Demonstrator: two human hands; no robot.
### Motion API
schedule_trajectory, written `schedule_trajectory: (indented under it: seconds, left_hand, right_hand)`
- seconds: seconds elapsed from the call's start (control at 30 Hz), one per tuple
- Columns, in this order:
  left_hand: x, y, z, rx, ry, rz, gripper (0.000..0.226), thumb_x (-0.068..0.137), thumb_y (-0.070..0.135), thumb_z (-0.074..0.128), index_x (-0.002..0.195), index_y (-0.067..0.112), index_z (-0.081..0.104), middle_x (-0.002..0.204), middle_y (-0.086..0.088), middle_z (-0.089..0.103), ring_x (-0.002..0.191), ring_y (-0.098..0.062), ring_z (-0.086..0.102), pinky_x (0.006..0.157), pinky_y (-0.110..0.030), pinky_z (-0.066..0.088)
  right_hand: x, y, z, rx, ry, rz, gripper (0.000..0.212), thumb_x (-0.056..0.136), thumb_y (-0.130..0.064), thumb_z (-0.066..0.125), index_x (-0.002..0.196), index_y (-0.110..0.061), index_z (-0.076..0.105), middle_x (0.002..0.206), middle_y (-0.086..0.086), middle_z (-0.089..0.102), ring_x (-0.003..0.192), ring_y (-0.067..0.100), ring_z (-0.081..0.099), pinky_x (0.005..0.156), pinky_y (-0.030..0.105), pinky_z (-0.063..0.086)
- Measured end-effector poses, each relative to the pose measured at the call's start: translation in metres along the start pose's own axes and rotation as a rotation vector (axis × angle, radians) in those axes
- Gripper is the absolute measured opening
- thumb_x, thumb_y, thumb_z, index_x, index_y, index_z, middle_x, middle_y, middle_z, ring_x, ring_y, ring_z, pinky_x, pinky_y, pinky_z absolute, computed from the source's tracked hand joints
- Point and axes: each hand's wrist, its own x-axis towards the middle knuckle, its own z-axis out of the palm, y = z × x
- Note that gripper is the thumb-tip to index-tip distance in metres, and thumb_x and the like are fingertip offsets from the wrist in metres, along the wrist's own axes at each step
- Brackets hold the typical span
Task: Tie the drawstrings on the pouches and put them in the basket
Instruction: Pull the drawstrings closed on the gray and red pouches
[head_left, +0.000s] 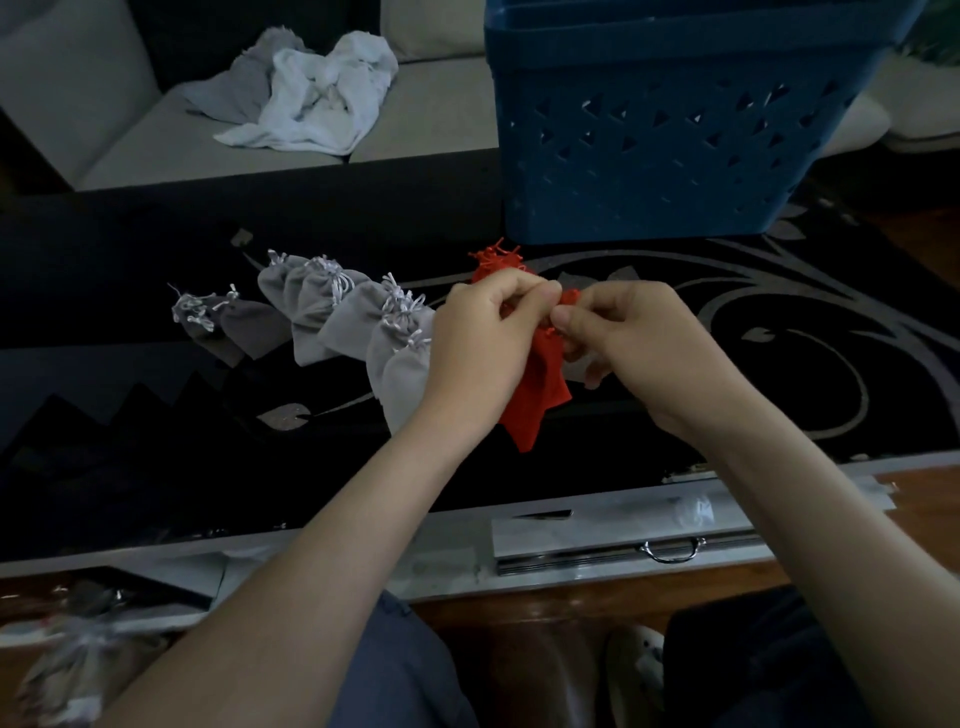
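Red pouch (540, 395) | soft cloth; pinched by left hand (480, 345), right hand (636, 345)

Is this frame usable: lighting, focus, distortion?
Head view: dim, underexposed; the dark table loses detail, yet the left hand, right hand and red pouch read clearly. Head view: wide-angle bending tilts the blue basket; the bottom-left corner is blurred.
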Motion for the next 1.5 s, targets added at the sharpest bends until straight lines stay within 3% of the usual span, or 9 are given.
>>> schedule_trajectory:
  seconds: [0.23, 0.37, 0.5, 0.7, 0.9, 1.07, 1.23, 1.37, 1.5]
  left_hand:
    - [0.002, 0.006, -0.011, -0.624, -0.193, -0.211, 0.013, 0.086, 0.012, 0.061, 0.078, 0.014, 0.071, 0.068, 0.000, 0.067, 0.063, -0.009, 0.062, 0.064, -0.022, 0.052]
    - [0.002, 0.007, -0.016, -0.798, -0.320, -0.235, 0.011, 0.078, 0.020, 0.062, 0.076, 0.015, 0.071, 0.069, -0.002, 0.066, 0.061, -0.011, 0.063, 0.066, -0.026, 0.055]
    - [0.004, 0.006, -0.023, -0.607, -0.331, -0.108, 0.006, 0.085, 0.019, 0.064, 0.080, 0.017, 0.067, 0.074, 0.001, 0.065, 0.070, -0.012, 0.061, 0.070, -0.024, 0.050]
    - [0.003, 0.007, -0.034, -0.061, -0.260, 0.216, 0.010, 0.084, 0.023, 0.065, 0.079, 0.031, 0.066, 0.075, 0.022, 0.062, 0.079, 0.004, 0.054, 0.078, -0.017, 0.042]
    - [0.002, 0.008, -0.035, 0.159, -0.216, 0.335, 0.005, 0.084, 0.028, 0.064, 0.083, 0.033, 0.065, 0.077, 0.033, 0.057, 0.082, 0.005, 0.052, 0.074, -0.012, 0.042]
    - [-0.002, 0.005, -0.030, 0.198, -0.230, 0.231, 0.004, 0.086, 0.023, 0.066, 0.083, 0.025, 0.065, 0.079, 0.011, 0.064, 0.085, -0.004, 0.056, 0.079, -0.023, 0.045]
    - [-0.001, -0.002, -0.025, -0.053, -0.313, -0.129, 0.012, 0.087, 0.009, 0.066, 0.077, 0.017, 0.066, 0.080, -0.001, 0.069, 0.082, -0.016, 0.065, 0.086, -0.035, 0.052]
    - [0.001, -0.007, -0.028, -0.212, -0.410, -0.290, 0.012, 0.086, 0.004, 0.064, 0.077, 0.011, 0.066, 0.070, 0.002, 0.067, 0.067, -0.001, 0.062, 0.071, -0.013, 0.047]
    - [0.002, -0.004, -0.028, -0.216, -0.435, -0.265, 0.010, 0.084, 0.003, 0.065, 0.079, 0.010, 0.068, 0.068, 0.005, 0.068, 0.067, 0.002, 0.063, 0.069, -0.009, 0.045]
  right_hand:
    - [0.001, -0.003, -0.007, 0.389, -0.259, 0.082, 0.017, 0.094, -0.013, 0.052, 0.080, -0.006, 0.060, 0.069, 0.005, 0.054, 0.057, 0.007, 0.050, 0.051, 0.017, 0.037]
    - [0.001, -0.004, -0.008, 0.536, -0.361, 0.094, 0.019, 0.094, -0.013, 0.047, 0.078, -0.005, 0.054, 0.067, 0.003, 0.051, 0.056, 0.007, 0.048, 0.058, 0.021, 0.034]
    - [0.002, 0.000, -0.009, 0.528, -0.381, 0.084, 0.019, 0.089, -0.019, 0.051, 0.091, -0.001, 0.055, 0.086, 0.016, 0.048, 0.074, 0.021, 0.046, 0.070, 0.030, 0.034]
    - [0.000, 0.005, -0.007, 0.515, -0.381, 0.089, 0.024, 0.092, -0.015, 0.047, 0.070, -0.010, 0.054, 0.062, -0.002, 0.051, 0.057, 0.006, 0.048, 0.053, 0.017, 0.036]
    - [-0.003, 0.004, -0.010, 0.443, -0.389, 0.077, 0.016, 0.082, -0.023, 0.053, 0.075, -0.009, 0.056, 0.063, -0.002, 0.055, 0.058, 0.006, 0.051, 0.055, 0.017, 0.038]
    - [-0.002, 0.002, -0.015, 0.118, -0.331, 0.000, 0.010, 0.084, -0.020, 0.063, 0.078, -0.013, 0.063, 0.065, -0.004, 0.059, 0.062, 0.006, 0.052, 0.062, 0.020, 0.040]
    - [-0.004, 0.002, -0.013, -0.335, -0.180, -0.154, 0.012, 0.085, -0.027, 0.066, 0.073, -0.024, 0.063, 0.069, -0.004, 0.065, 0.067, 0.009, 0.059, 0.070, 0.022, 0.046]
    - [-0.007, -0.001, -0.007, -0.522, -0.102, -0.296, 0.011, 0.083, -0.020, 0.068, 0.074, -0.021, 0.062, 0.071, -0.011, 0.063, 0.075, 0.003, 0.056, 0.066, 0.009, 0.038]
    - [-0.007, -0.002, -0.007, -0.480, -0.055, -0.278, 0.007, 0.083, -0.017, 0.068, 0.079, -0.010, 0.067, 0.071, -0.007, 0.064, 0.074, 0.007, 0.054, 0.065, 0.009, 0.037]
